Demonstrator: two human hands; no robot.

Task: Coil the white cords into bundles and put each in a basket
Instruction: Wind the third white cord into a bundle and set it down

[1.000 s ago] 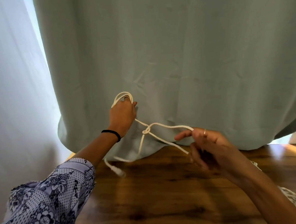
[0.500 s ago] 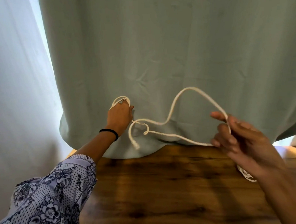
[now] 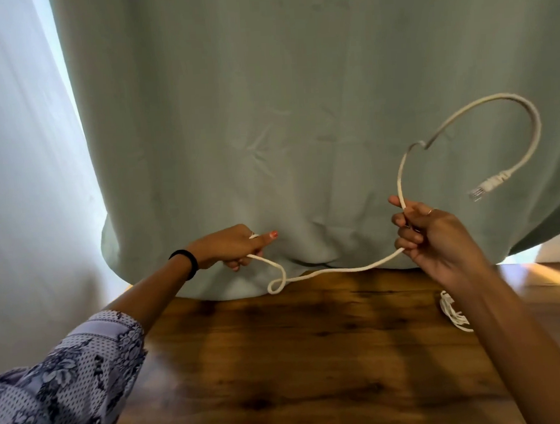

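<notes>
**Two hands, one cord drawn free of its tangle**

One white cord (image 3: 337, 269) now runs slack between my hands, above the wooden table (image 3: 313, 372). A second ago it was crossed over itself in a knot between them; that knot is gone, and only a small loop remains near my left side. My left hand (image 3: 232, 246) is curled round one end of the cord, thumb pointing out. My right hand (image 3: 435, 236) pinches it further along, and the free end arcs up and over, its plug (image 3: 490, 186) hanging in the air. With the tangle cleared, I judge coiling can begin. Another white cord bundle (image 3: 454, 316) lies on the table, partly hidden by my right forearm. A green curtain (image 3: 299, 113) hangs close behind. No basket is in view.
</notes>
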